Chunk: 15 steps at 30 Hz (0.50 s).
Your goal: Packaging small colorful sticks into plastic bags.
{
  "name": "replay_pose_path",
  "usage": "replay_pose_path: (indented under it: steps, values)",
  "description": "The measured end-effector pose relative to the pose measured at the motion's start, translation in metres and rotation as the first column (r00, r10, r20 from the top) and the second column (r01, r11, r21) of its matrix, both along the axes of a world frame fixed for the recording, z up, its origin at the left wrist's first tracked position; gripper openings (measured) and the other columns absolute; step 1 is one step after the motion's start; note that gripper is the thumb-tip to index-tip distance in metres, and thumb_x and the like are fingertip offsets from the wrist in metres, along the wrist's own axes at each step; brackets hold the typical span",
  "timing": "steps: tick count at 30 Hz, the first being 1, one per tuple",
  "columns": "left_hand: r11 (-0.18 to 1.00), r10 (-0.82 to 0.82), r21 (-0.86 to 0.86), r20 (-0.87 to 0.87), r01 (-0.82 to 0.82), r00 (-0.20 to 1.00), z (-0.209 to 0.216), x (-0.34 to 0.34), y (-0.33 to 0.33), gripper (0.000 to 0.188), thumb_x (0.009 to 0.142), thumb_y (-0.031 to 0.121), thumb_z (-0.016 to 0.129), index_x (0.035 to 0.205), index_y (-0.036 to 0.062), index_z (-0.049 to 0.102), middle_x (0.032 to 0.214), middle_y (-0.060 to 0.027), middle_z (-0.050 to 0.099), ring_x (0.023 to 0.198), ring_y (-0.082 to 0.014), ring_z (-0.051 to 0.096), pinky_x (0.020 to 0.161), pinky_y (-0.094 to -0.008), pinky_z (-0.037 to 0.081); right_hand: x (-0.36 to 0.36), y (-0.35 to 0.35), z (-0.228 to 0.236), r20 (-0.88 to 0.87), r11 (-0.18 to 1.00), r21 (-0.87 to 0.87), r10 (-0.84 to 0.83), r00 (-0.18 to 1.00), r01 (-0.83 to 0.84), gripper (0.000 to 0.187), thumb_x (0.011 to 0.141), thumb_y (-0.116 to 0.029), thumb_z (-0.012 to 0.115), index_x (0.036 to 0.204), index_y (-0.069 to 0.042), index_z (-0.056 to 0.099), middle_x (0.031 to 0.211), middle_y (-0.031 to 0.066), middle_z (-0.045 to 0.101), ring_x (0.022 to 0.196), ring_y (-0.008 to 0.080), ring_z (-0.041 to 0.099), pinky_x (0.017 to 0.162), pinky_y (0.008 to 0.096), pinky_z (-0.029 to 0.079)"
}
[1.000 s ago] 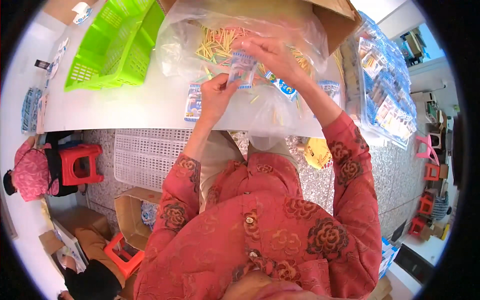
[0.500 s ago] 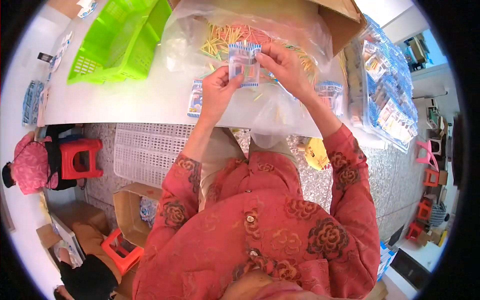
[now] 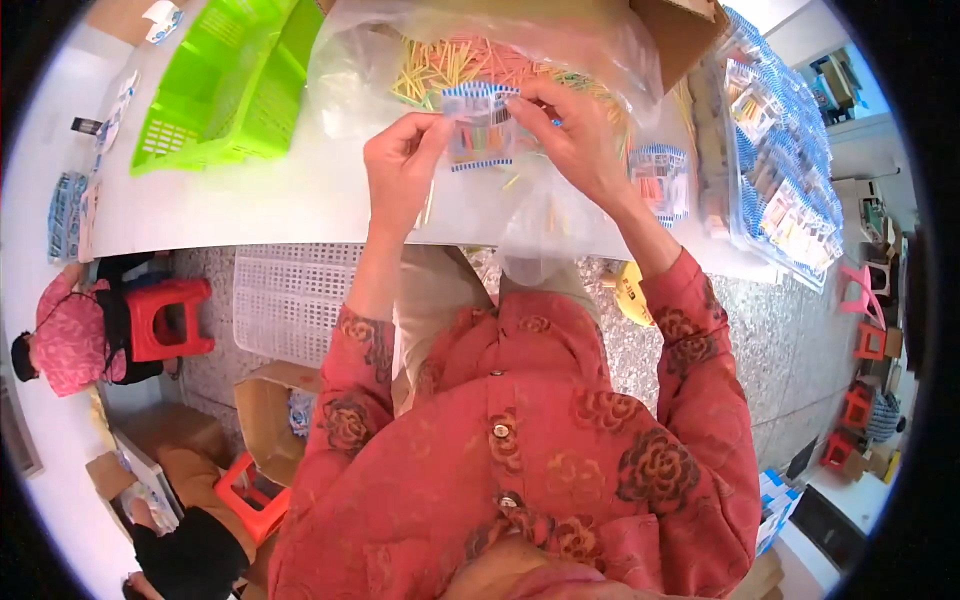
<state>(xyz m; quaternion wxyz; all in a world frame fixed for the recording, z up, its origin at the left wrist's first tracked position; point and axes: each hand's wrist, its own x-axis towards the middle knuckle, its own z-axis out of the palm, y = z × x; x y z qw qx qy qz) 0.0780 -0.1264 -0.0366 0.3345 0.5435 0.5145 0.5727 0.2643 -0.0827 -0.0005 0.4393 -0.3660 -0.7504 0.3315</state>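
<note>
Between my hands, above the white table (image 3: 270, 200), hangs a small clear plastic packet (image 3: 482, 135) with blue-striped ends and coloured sticks inside. My left hand (image 3: 403, 165) pinches its upper left edge between thumb and fingers. At the upper right corner, my right hand (image 3: 575, 140) pinches it too. Just beyond lies a heap of thin yellow, pink and green sticks (image 3: 455, 68), spread on a crumpled clear plastic sheet (image 3: 350, 85). A similar striped packet (image 3: 658, 185) rests on the table beside my right wrist.
A bright green plastic basket (image 3: 165, 140) stands at the far left. To the right, a clear bin (image 3: 742, 225) is piled with striped packets. A cardboard box (image 3: 685, 35) sits behind the sticks. Below the table are a white crate (image 3: 290, 310) and a red stool (image 3: 170, 320). Two people sit at left.
My left hand has shifted left and up from the packet's lower part to its upper left edge. The packet now tilts slightly, its coloured sticks showing. My right hand keeps its corner.
</note>
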Motion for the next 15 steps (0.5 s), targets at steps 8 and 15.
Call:
replay_pose_path:
  steps: [8, 15]
  values:
    - [0.947, -0.237, -0.136, 0.324, 0.293, 0.916, -0.019, 0.019, 0.002, 0.017, 0.079, 0.006, 0.067, 0.094, -0.0013, 0.064, 0.082, -0.0006, 0.064, 0.074, -0.0057, 0.056, 0.068, -0.0213, 0.047, 0.01, 0.015, -0.024, -0.078, 0.957, -0.229, 0.165, 0.983, -0.179, 0.014, 0.091, -0.014, 0.053, 0.091, -0.001, 0.06, 0.077, -0.0029, 0.057, 0.071, 0.0032, 0.051, 0.065, 0.0195, 0.046]
    - [0.994, -0.105, -0.065, -0.354, 0.088, 0.929, -0.011, 0.02, -0.005, 0.019, 0.071, 0.015, 0.075, 0.074, 0.0001, 0.064, 0.058, -0.0021, 0.054, 0.053, -0.0051, 0.04, 0.047, -0.024, 0.034, 0.018, 0.002, -0.01, -0.019, 0.957, -0.128, 0.26, 0.965, -0.261, 0.033, 0.078, -0.018, 0.069, 0.105, -0.001, 0.061, 0.084, 0.007, 0.064, 0.074, 0.012, 0.058, 0.066, 0.0268, 0.047]
